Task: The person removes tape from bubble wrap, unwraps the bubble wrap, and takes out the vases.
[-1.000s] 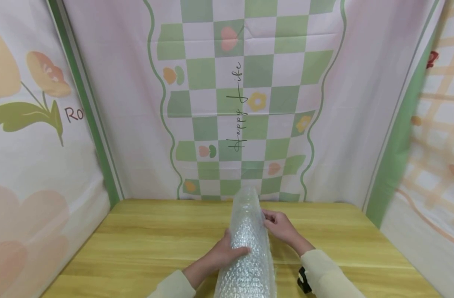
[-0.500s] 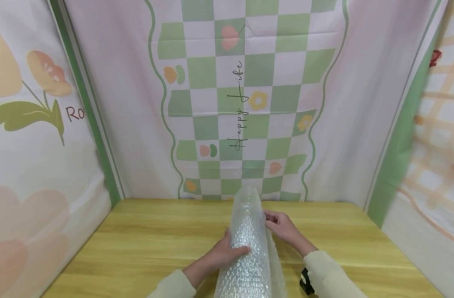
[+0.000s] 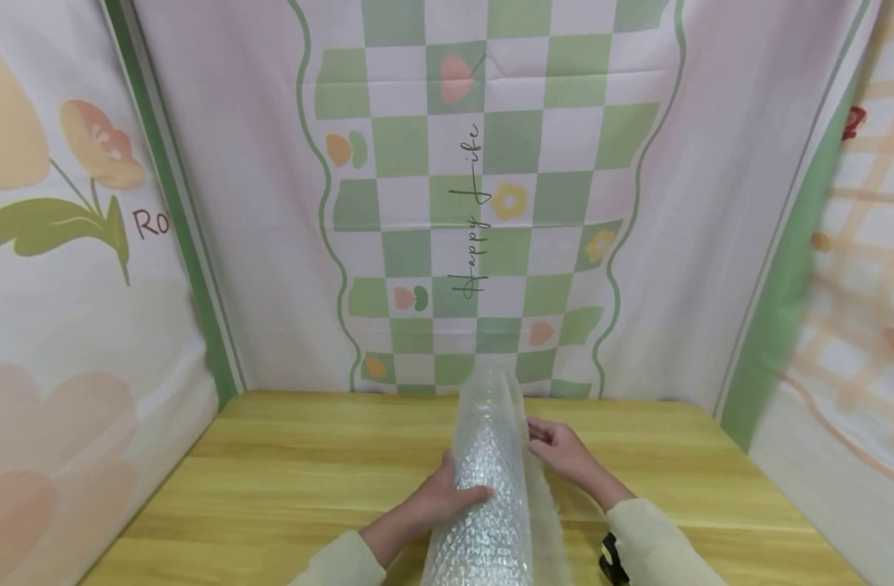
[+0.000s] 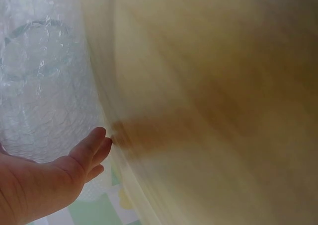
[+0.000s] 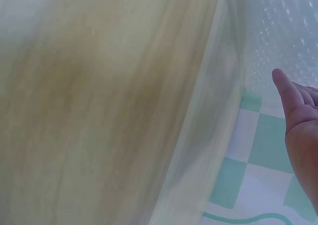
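Observation:
A roll of clear bubble wrap (image 3: 479,505) lies lengthwise in the middle of the head view, its far end near the table's back edge. My left hand (image 3: 443,498) holds it from the left, thumb across the top. In the left wrist view, fingertips of that left hand (image 4: 64,178) reach down to the tabletop beside the roll. On the roll's right, my right hand (image 3: 567,457) pinches the loose outer sheet, which stands slightly off the roll. The right wrist view has the right hand (image 5: 300,113) at its right edge; the pinch point itself is out of sight there.
The wooden table (image 3: 308,456) has a light grain. A green checked cloth (image 3: 501,268) hangs behind it, with printed cloths at the left (image 3: 66,325) and right (image 3: 857,325). A small black object (image 3: 612,560) shows beside the right sleeve.
My right hand has moved slightly right and toward me, and the loose sheet has come away from the roll's right side. The left hand keeps its hold in place.

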